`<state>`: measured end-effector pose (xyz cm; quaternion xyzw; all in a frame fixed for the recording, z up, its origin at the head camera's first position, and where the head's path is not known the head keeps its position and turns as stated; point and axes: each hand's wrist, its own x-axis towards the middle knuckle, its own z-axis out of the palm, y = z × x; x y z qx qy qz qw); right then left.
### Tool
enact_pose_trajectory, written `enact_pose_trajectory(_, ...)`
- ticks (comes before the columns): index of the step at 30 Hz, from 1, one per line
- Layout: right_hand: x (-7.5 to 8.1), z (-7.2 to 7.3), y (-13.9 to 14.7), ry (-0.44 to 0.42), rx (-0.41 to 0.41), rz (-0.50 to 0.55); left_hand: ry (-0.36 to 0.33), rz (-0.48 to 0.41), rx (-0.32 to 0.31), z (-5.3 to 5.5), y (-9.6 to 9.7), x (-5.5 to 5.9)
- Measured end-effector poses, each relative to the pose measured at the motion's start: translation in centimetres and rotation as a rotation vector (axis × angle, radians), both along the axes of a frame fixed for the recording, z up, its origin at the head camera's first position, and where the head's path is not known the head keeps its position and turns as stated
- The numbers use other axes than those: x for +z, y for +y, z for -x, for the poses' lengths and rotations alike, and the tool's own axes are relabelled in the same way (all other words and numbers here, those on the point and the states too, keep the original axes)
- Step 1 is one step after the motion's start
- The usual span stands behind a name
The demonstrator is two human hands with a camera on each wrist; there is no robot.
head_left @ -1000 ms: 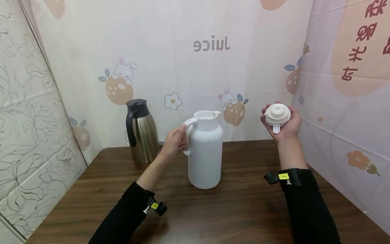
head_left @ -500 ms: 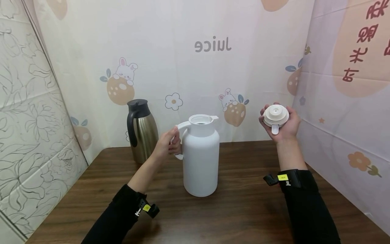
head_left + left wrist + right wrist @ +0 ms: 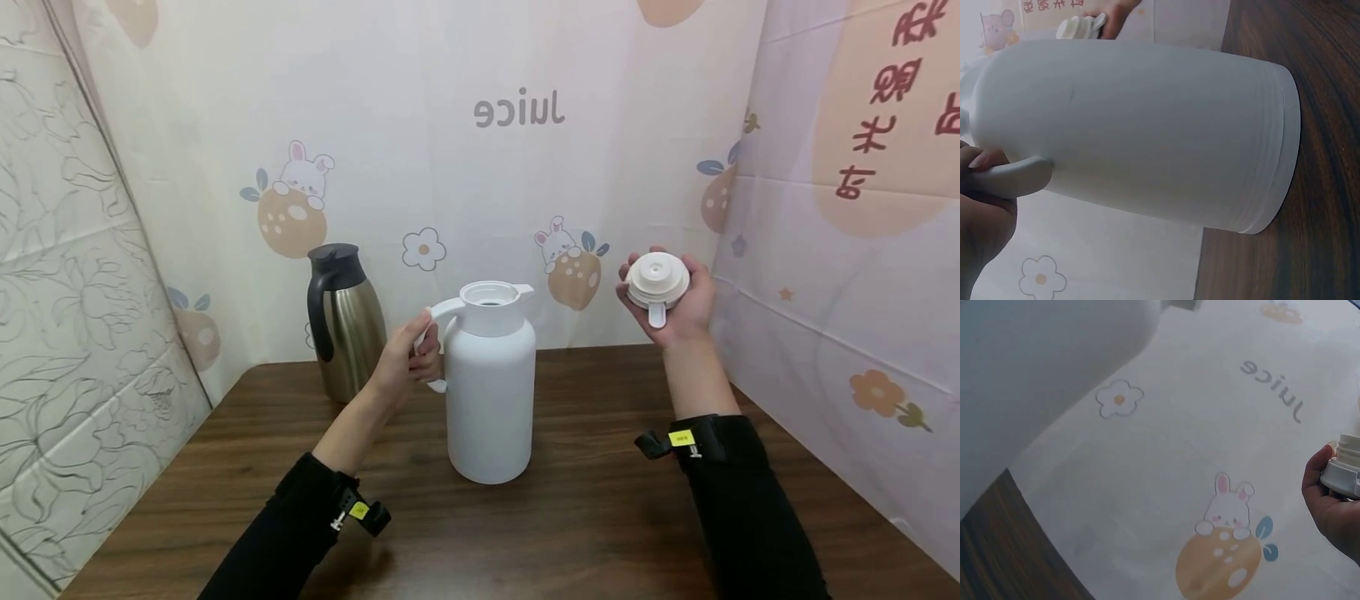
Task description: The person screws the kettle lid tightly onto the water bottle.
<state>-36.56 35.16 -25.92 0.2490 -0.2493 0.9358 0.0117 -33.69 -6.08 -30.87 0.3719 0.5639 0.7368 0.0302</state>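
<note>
Lid-off step, I judged: left fingers [image 3: 426,360] wrapped the jug [image 3: 491,404] by its handle [image 3: 447,307], right fingers [image 3: 637,312] held the lid [image 3: 657,282] well apart. Jug upright, forward of counter's [image 3: 615,442] back edge; base contact unclear. Next move called for steady grip.

The jug [image 3: 491,400] looks like white plastic, smooth and matt, with faint ridges low down; the lid [image 3: 657,279] is smooth white plastic, slightly glossy; the flask [image 3: 358,333] is gold-toned metal, polished, with bright streaks; its top [image 3: 335,268] and handle [image 3: 318,321] look like smooth black plastic; the table [image 3: 585,508] is dark, wood-grained, softly shiny; the backdrop [image 3: 420,175] is thin, lightly creased cloth; the sleeves [image 3: 281,521] are matt black cloth.
</note>
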Motion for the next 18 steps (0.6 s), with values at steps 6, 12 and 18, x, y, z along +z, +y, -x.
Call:
enact_pose_trajectory(6, 1.0, -0.9, -2.4, 0.067, -0.019, -0.122, -0.002, -0.014, -0.021, 0.0, -0.2, -0.2)
enact_pose_trajectory(12, 2.0, -1.7, -4.5, 0.158, -0.129, -0.319, -0.002, -0.028, -0.024, 0.1, -0.2, -0.3)
enact_pose_trajectory(18, 3.2, -2.2, -6.7, 0.257, -0.427, -0.621, 0.001, -0.026, -0.014, 0.2, 0.0, -0.4)
